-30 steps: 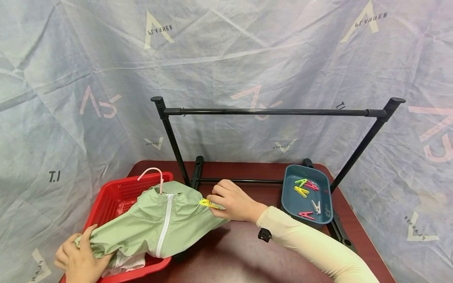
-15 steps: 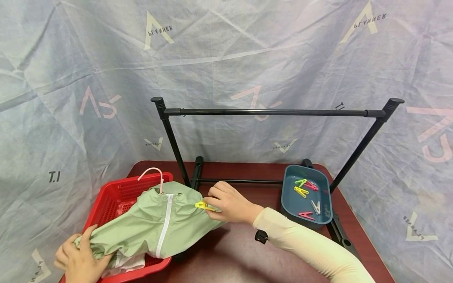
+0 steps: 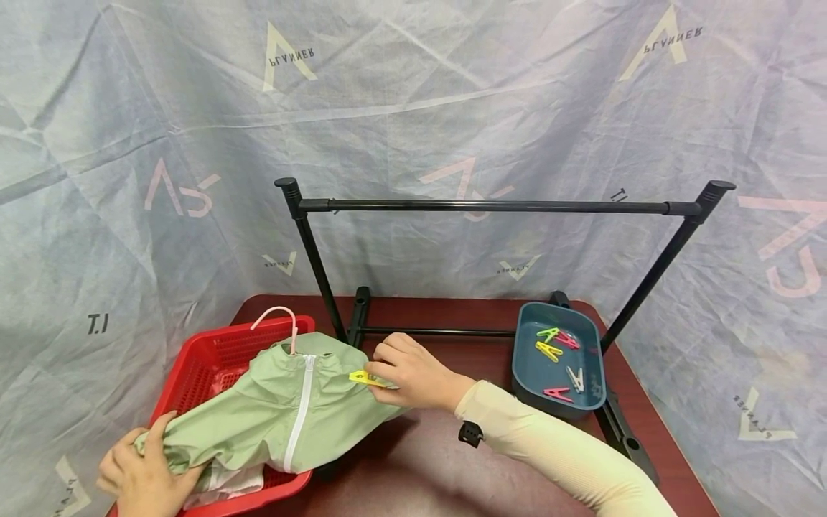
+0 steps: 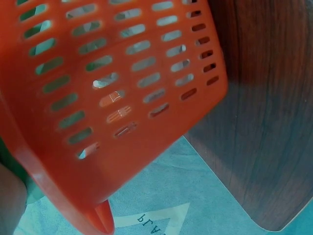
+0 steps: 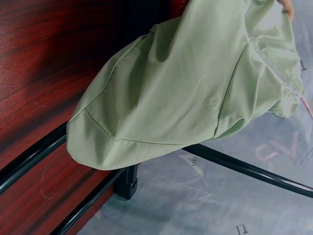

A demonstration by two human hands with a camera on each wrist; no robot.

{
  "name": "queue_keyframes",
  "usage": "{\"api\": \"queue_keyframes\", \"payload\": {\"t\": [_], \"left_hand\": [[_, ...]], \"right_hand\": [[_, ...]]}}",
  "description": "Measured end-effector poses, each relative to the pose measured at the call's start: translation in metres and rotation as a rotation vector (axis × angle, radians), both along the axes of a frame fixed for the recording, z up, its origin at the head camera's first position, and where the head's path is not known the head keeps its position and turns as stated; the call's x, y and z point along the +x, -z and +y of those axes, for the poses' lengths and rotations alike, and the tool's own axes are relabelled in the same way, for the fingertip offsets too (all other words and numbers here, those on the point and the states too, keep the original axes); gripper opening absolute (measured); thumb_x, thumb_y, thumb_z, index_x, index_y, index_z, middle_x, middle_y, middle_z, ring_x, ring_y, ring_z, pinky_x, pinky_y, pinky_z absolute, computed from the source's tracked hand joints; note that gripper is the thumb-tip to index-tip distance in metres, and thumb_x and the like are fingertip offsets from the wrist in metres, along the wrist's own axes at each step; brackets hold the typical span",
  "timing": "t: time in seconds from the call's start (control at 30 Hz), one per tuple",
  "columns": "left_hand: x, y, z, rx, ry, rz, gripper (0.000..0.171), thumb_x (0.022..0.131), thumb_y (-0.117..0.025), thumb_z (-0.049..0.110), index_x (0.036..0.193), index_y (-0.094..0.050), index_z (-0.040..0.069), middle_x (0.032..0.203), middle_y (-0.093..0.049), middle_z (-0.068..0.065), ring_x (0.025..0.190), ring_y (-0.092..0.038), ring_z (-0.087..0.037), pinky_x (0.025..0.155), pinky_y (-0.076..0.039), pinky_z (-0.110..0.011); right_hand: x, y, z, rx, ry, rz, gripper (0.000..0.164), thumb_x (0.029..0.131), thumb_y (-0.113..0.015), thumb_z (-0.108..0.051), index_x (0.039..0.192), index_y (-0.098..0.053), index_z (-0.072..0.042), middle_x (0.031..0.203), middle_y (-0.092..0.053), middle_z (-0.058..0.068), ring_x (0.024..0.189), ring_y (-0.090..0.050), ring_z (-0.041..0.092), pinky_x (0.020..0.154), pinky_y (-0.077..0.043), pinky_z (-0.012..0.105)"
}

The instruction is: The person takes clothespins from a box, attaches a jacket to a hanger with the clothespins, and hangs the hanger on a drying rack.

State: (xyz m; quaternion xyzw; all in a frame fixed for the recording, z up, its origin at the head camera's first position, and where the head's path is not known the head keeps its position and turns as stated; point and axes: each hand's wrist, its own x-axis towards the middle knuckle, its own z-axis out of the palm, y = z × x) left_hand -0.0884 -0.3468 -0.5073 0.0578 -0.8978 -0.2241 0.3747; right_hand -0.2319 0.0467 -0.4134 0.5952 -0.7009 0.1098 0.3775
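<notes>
A light green jacket [image 3: 278,409] with a white zip lies over the red basket, a pink hanger [image 3: 293,330] rising from its collar. My left hand [image 3: 145,467] grips the jacket's sleeve end at the basket's left side. In the head view my right hand [image 3: 416,373] pinches a yellow clothespin [image 3: 362,377] against the opposite shoulder of the jacket; the fingers hide part of the clothespin. Green cloth [image 5: 161,98] fills the middle of the right wrist view, with a fingertip [image 5: 287,7] at its top corner. The left wrist view mostly shows the basket's slotted wall [image 4: 142,142].
The red basket [image 3: 194,352] also holds white cloth [image 3: 226,485]. A black rack with a horizontal bar [image 3: 491,206] stands on the dark red table [image 3: 413,467]. At the right, a blue tray [image 3: 526,359] contains several coloured clothespins [image 3: 549,352].
My right hand and the yellow clothespin have shifted slightly left along the jacket, whose right edge has drawn in a little. My left hand has stayed in place.
</notes>
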Motion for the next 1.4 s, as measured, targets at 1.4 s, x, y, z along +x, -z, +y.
{"api": "queue_keyframes", "payload": {"t": [1.4], "left_hand": [[0.001, -0.005, 0.004, -0.002, -0.032, -0.084, 0.099, 0.047, -0.086, 0.001, 0.135, -0.042, 0.012, 0.117, -0.028, -0.033, 0.107, -0.019, -0.059, 0.075, -0.015, -0.067]], "right_hand": [[0.0, 0.008, -0.022, -0.004, -0.014, -0.018, 0.014, 0.087, -0.07, -0.026, 0.094, -0.071, -0.014, 0.087, -0.054, -0.002, 0.082, -0.048, 0.016, 0.08, -0.043, 0.031]]}}
